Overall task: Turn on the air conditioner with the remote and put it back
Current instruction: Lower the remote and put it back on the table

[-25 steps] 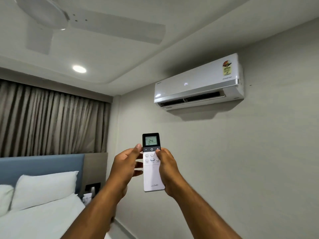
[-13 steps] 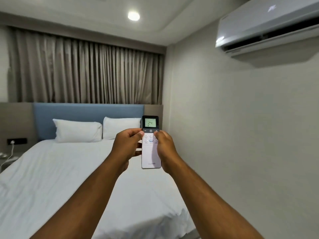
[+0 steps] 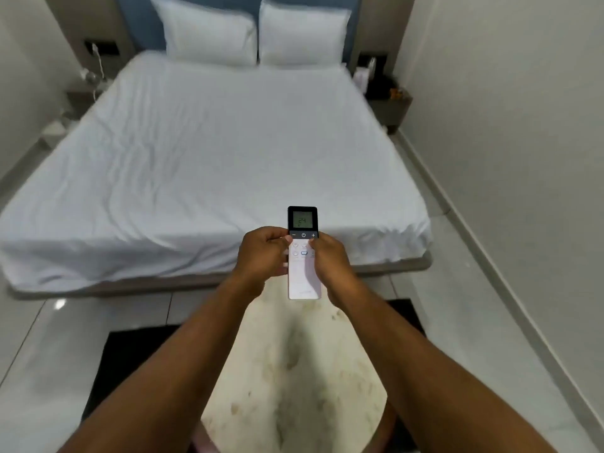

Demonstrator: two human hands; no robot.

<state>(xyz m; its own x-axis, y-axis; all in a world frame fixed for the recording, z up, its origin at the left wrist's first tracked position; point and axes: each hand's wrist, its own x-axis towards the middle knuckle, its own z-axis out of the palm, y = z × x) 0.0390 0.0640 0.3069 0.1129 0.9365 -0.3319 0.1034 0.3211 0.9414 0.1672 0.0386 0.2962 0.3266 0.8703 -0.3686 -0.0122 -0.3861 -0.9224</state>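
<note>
Two bare hands grip a slim white plastic remote with a dark display head (image 3: 303,253) out in front of the person, above the foot edge of a wide bed made up in a creased white sheet (image 3: 209,152). The left hand (image 3: 264,255) wraps the remote's left edge, thumb near the dark button strip; the right hand (image 3: 330,259) closes on its right edge, thumb on the upper keys. The lit screen reads 24. The remote's lower end hangs over a round, pale, mottled stone-look tabletop (image 3: 294,371), which sits close below the forearms on a black mat (image 3: 130,354). A strip of glossy pale floor tiles (image 3: 81,315) separates the table from the bed's grey-brown base. A narrow aisle of floor runs along the right wall beside the bed; another runs down the left side. Two plump white pillows (image 3: 255,31) lean side by side against a blue padded headboard (image 3: 137,24). Small bedside shelves flank the bed, their contents too blurred to make out.
</note>
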